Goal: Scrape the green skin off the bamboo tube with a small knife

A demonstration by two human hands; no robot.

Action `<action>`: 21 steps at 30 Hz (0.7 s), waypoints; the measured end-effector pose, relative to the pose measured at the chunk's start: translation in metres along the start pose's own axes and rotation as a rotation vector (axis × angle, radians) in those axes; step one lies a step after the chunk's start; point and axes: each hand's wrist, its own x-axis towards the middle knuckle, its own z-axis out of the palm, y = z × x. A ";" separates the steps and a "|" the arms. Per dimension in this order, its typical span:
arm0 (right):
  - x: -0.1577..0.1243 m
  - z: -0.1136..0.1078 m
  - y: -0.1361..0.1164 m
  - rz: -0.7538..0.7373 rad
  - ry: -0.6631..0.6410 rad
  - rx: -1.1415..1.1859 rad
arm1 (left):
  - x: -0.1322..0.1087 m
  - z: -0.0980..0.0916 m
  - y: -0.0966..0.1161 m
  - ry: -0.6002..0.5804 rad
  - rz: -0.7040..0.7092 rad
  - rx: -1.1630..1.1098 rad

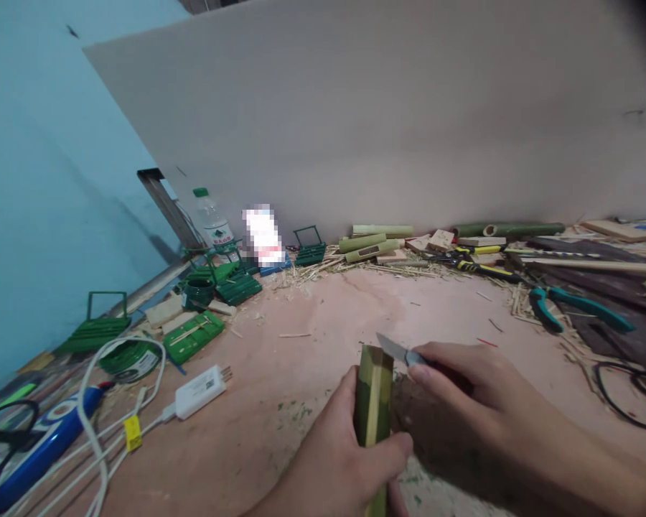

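Note:
My left hand [349,452] is wrapped round a green piece of bamboo [375,402], which points away from me and shows a pale stripe along its upper side. In my right hand [474,388] is a knife [394,348] with a short pointed blade and a dark red handle, mostly covered by my fingers. The blade lies just right of the bamboo's far end; whether it touches cannot be made out. Small green shavings [296,413] lie on the wooden tabletop [323,309] around my hands.
At the back lie bamboo tubes [374,248], thin sticks and wood blocks. Pliers [581,305] and black-handled scissors [629,395] are on the right. On the left are a white charger [199,391] with cable, green bamboo models [194,336], a water bottle [212,222] and a lit phone [263,235].

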 end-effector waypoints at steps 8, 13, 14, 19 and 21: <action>-0.007 0.006 -0.011 -0.066 -0.170 -0.014 | 0.001 -0.002 0.003 -0.016 0.099 -0.024; -0.008 0.004 -0.016 -0.089 -0.155 -0.059 | 0.001 -0.002 0.005 -0.007 0.113 0.004; -0.009 0.004 -0.017 -0.096 -0.157 -0.062 | 0.001 -0.002 0.005 -0.009 0.127 -0.006; -0.010 0.005 -0.019 -0.101 -0.204 -0.076 | 0.001 -0.002 0.003 0.011 0.211 -0.002; -0.008 0.005 -0.018 -0.091 -0.246 -0.070 | 0.000 -0.002 0.003 0.028 0.218 0.014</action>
